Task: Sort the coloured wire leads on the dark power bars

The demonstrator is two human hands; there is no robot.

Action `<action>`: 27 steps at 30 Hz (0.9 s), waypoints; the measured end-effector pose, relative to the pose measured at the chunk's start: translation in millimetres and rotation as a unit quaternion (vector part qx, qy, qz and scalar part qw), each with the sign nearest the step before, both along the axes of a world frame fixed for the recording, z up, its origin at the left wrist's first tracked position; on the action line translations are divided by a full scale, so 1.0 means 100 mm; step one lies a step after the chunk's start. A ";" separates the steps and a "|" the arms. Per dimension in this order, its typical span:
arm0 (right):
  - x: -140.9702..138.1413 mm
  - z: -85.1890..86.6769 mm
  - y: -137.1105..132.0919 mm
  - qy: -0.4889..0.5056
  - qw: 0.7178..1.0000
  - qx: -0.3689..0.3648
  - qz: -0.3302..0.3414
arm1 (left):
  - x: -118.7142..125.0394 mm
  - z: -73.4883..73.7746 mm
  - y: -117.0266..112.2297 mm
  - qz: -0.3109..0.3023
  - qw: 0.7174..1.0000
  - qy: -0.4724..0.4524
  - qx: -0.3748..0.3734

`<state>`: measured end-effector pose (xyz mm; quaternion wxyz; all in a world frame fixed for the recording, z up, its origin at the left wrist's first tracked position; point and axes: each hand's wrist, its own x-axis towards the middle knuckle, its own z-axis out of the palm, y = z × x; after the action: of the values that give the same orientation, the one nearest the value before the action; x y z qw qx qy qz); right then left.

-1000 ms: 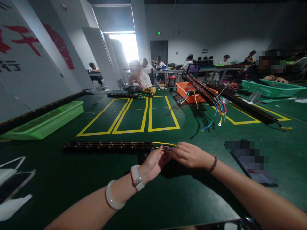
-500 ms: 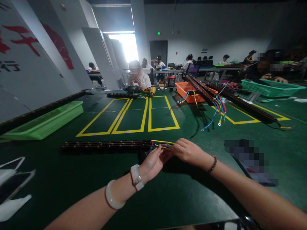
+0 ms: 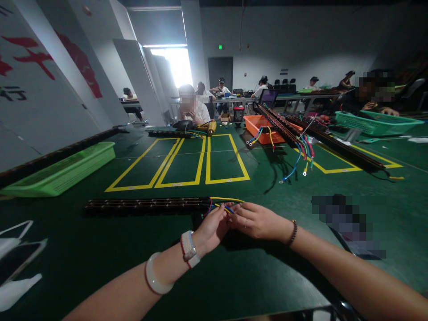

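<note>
A long black wire harness [image 3: 147, 204] lies across the green table in front of me, its loose wires leading off the right end. My left hand [image 3: 211, 226] is closed on the blue and yellow wires [image 3: 224, 207] just past that end. Close against it, my right hand [image 3: 256, 220] pinches the same wires farther along, fingertips nearly meeting the left ones. One yellow wire [image 3: 225, 199] arches above the others and runs to the right hand. The wire ends are hidden by my fingers.
Yellow tape frames [image 3: 179, 184] mark the table beyond the harness. A green basket [image 3: 83, 167] stands left under another black harness. An orange basket [image 3: 249, 124] at back right bears more harnesses with ring-ended wires. A teal basket [image 3: 377, 124] sits farther right. A person [image 3: 197, 109] sits opposite.
My right hand has shifted slightly down and left, its fingers now lower and closer to my left hand. The left hand and the harness stay nearly where they were.
</note>
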<state>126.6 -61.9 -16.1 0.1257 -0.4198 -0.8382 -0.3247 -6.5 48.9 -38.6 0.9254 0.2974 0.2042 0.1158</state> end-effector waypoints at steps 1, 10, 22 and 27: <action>-0.01 0.01 0.00 -0.004 1.000 0.006 0.002 | 0.00 0.00 0.00 0.000 1.000 0.002 0.002; 0.14 0.11 -0.08 -0.069 0.997 -0.030 0.029 | 0.01 0.03 0.00 -0.002 1.000 0.002 -0.008; -0.04 0.15 -0.09 -0.001 0.999 -0.039 0.028 | 0.03 0.01 -0.02 0.014 1.000 0.005 -0.009; 0.06 0.16 -0.06 0.169 0.981 -0.027 -0.093 | 0.00 0.10 -0.05 0.022 1.000 0.007 0.001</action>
<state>133.0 -68.1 -0.2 0.2234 -0.5477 -0.7710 -0.2362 -6.6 43.7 -28.7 0.9208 0.2947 0.2172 0.1345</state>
